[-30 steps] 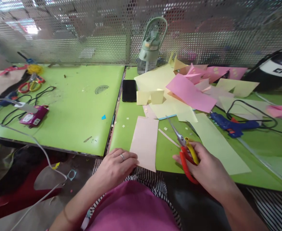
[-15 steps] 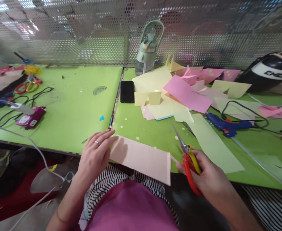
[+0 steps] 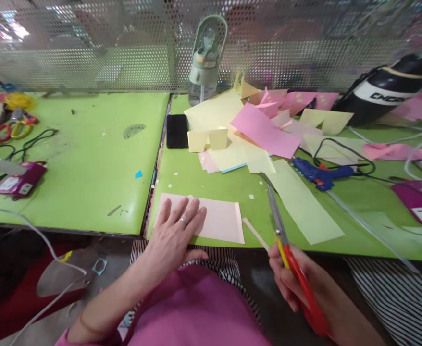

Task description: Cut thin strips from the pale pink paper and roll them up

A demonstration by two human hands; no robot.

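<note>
My left hand [image 3: 177,230] lies palm down with fingers spread on a pale pink paper rectangle [image 3: 223,221] at the table's front edge. A narrow folded band runs down the paper's right end. In my right hand [image 3: 297,274] are scissors [image 3: 281,235] with red and yellow handles, their blades pointing away from me. A thin pale paper strip [image 3: 256,234] reaches from the fingertips of that hand toward the paper. Whether the fingers pinch the strip or only touch it, I cannot tell.
Behind the paper, pink and yellow sheets [image 3: 265,129] are piled beside a black phone [image 3: 177,131] and a water bottle [image 3: 205,67]. To the right are a pale green sheet [image 3: 304,206], a blue glue gun [image 3: 321,173] and a black bottle [image 3: 380,93]. Small paper scraps dot the green table [image 3: 99,158].
The pink paper now lies flat on the table, back from the edge it overhung. My left hand has moved from its left end onto it. The scissors have turned in my right hand.
</note>
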